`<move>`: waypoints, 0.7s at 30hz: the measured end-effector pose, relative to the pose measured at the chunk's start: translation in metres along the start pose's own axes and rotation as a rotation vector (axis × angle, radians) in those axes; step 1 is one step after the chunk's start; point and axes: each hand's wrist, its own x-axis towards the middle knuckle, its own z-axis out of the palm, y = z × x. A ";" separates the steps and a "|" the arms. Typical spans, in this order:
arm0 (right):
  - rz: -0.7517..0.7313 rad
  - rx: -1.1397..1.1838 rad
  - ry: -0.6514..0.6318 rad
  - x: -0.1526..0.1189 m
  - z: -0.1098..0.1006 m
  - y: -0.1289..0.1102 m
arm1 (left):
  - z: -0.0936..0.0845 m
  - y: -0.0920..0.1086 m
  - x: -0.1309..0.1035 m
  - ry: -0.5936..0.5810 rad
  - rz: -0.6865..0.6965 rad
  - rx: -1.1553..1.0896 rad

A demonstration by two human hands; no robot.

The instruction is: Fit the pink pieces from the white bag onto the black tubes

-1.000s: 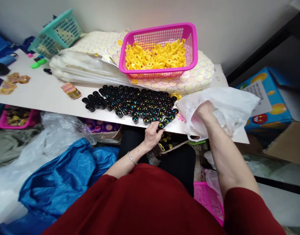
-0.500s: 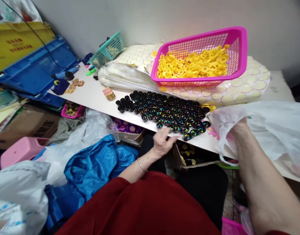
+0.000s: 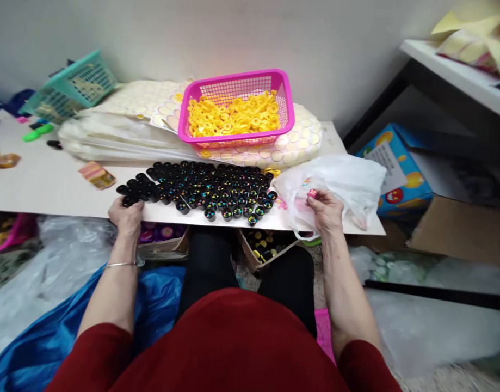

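Lying along the table's (image 3: 49,188) front edge, black cups (image 3: 211,188) are touched at their L end by half-curled L hand (image 3: 126,213) — grip or not, can't be told. Pink pc. (image 3: 312,193) is pinched in R hand (image 3: 328,209), fingertips closed — by white bag (image 3: 351,177) nr front-right corner.

I see black cups (image 3: 223,190) with multicoloured specks, yellow rings (image 3: 233,117), a far magenta basket (image 3: 289,100), a far-left teal basket (image 3: 48,90).

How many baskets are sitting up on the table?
2: the pink basket of yellow rings at back centre, and the teal basket at far left. Something smaller could be hidden behind them.
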 end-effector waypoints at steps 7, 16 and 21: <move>-0.042 0.020 -0.068 -0.051 0.008 -0.023 | 0.019 0.045 -0.041 0.233 0.011 0.068; 0.041 -0.106 -0.330 -0.111 0.025 -0.035 | 0.110 0.162 -0.204 -0.960 0.030 -0.197; -0.197 -0.427 -0.469 -0.121 0.017 -0.044 | 0.133 0.166 -0.228 -1.051 0.226 -0.207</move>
